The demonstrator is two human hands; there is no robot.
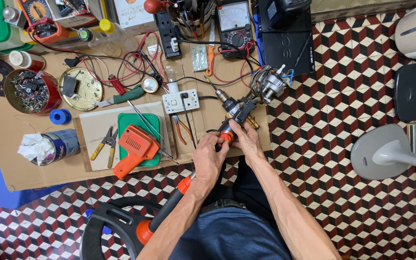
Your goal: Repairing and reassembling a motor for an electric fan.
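Spread over the brown cardboard sheet [6,159] on the tiled floor: tools, wires, tins. Near its right edge, both hands together. Left hand [208,161] curled, fingers closed around the small orange and black motor part [226,136]. Right hand [247,140] just beside, fingers bent, touching the same part from the right side. Left of them, the orange plastic drill shell [135,149].
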